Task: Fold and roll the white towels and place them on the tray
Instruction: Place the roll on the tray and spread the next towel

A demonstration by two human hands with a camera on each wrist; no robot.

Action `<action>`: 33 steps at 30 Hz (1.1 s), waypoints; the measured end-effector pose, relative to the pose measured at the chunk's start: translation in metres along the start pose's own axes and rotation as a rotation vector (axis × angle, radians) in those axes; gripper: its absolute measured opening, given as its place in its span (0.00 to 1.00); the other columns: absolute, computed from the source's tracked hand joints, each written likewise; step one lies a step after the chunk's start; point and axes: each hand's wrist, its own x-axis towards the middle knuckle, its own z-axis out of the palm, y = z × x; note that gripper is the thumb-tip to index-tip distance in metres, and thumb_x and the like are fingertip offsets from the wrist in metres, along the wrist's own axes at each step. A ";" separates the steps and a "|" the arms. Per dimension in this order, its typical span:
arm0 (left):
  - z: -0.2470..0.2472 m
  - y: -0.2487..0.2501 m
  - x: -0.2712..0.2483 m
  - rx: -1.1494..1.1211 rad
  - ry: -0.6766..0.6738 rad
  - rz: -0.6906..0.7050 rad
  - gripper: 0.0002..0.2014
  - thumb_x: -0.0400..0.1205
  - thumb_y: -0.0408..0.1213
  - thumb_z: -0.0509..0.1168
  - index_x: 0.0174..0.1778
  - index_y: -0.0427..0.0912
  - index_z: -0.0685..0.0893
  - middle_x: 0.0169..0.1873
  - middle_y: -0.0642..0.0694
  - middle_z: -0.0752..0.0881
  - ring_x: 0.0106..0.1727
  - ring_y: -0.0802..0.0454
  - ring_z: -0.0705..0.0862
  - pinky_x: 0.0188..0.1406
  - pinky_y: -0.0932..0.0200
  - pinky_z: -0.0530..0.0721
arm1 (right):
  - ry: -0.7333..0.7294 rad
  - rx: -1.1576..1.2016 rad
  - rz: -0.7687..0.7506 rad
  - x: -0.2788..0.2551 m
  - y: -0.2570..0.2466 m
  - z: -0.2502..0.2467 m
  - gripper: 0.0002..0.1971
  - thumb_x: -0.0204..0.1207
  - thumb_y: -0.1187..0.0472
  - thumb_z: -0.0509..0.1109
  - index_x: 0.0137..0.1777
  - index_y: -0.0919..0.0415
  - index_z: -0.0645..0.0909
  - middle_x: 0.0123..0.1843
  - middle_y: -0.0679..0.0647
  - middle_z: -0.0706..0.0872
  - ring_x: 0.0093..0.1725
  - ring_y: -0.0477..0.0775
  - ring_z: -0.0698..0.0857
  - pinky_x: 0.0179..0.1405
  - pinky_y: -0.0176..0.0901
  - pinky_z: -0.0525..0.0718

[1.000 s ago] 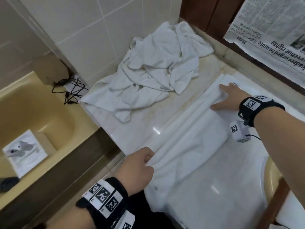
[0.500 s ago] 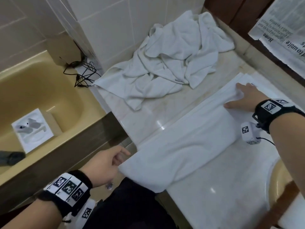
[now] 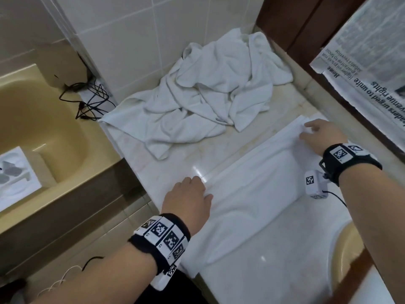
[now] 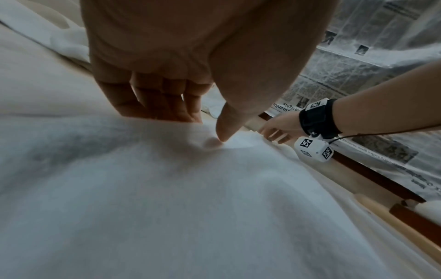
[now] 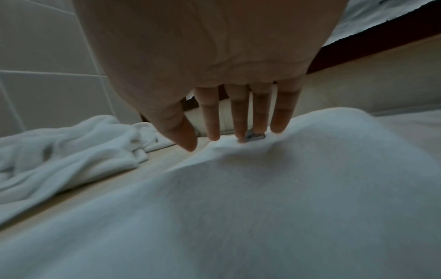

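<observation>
A folded white towel (image 3: 252,194) lies flat and long on the marble counter (image 3: 171,167). My left hand (image 3: 203,187) is at its near-left edge. In the left wrist view the left hand (image 4: 210,130) pinches a ridge of the towel (image 4: 190,207) between its thumb and its fingers, whose tips are hidden behind the cloth. My right hand (image 3: 306,132) rests on the far end. The right wrist view has the right hand (image 5: 229,139) with straight fingertips pressing the towel (image 5: 238,207) beside a small label. A crumpled pile of white towels (image 3: 208,95) lies in the back corner.
A beige bathtub (image 3: 32,128) with a white box (image 3: 15,181) on its rim lies to the left below the counter. Black cables (image 3: 87,102) hang by the tiled wall. Newspaper (image 3: 361,73) covers the right wall. A beige basin (image 3: 348,249) sits at the near right.
My left hand has come up from beside the counter's edge onto the towel's near-left edge and taken hold of it. My right hand stays on the far end.
</observation>
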 end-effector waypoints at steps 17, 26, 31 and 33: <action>0.002 -0.011 0.006 -0.108 -0.113 0.059 0.11 0.93 0.50 0.49 0.55 0.49 0.71 0.39 0.54 0.79 0.35 0.56 0.78 0.38 0.56 0.77 | -0.106 -0.013 0.073 0.026 0.003 -0.034 0.11 0.77 0.50 0.76 0.57 0.45 0.82 0.44 0.46 0.88 0.41 0.56 0.86 0.40 0.45 0.82; 0.005 -0.016 0.001 -0.153 -0.088 0.052 0.13 0.93 0.50 0.46 0.48 0.49 0.68 0.32 0.53 0.77 0.29 0.56 0.74 0.32 0.57 0.71 | -0.154 -0.004 0.002 0.028 0.006 -0.030 0.11 0.85 0.48 0.67 0.55 0.56 0.82 0.49 0.54 0.87 0.42 0.56 0.82 0.38 0.46 0.73; 0.002 -0.021 -0.004 -0.116 -0.058 0.001 0.13 0.93 0.52 0.44 0.46 0.52 0.65 0.31 0.52 0.79 0.28 0.55 0.75 0.29 0.57 0.73 | -0.100 0.028 -0.036 0.030 0.000 -0.019 0.08 0.86 0.50 0.61 0.55 0.53 0.76 0.50 0.59 0.84 0.44 0.64 0.82 0.43 0.52 0.77; 0.005 -0.021 -0.004 -0.016 -0.025 0.000 0.14 0.92 0.53 0.42 0.48 0.51 0.65 0.34 0.53 0.77 0.32 0.54 0.77 0.35 0.54 0.79 | -0.095 0.025 -0.042 0.031 -0.001 -0.014 0.07 0.85 0.46 0.60 0.56 0.46 0.74 0.54 0.58 0.83 0.47 0.65 0.83 0.50 0.57 0.82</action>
